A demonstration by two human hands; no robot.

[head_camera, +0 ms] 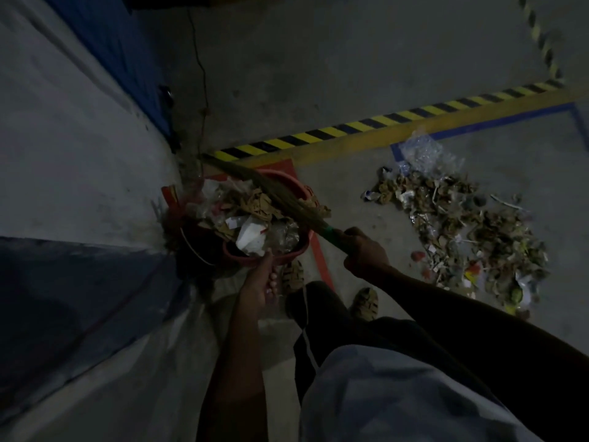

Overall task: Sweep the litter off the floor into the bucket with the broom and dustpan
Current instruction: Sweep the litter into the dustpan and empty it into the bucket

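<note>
A red dustpan (243, 258) heaped with paper, cardboard and plastic scraps is held near the wall corner, and my left hand (258, 283) grips its handle from below. Under its left side a dark bucket (196, 250) with a thin wire handle shows only in part. The broom (277, 191) lies with its brown bristles across the heap, its tip toward the wall. My right hand (363, 250) grips the broom's green handle just behind the bristles. A wide pile of litter (462, 237) lies on the floor to the right.
A grey and blue wall (79, 154) runs along the left. Black-and-yellow hazard tape (382, 121) and a yellow line cross the floor behind, with red and blue tape lines nearby. Clear plastic wrap (420, 151) tops the pile. My sandalled feet (366, 303) stand beside the dustpan.
</note>
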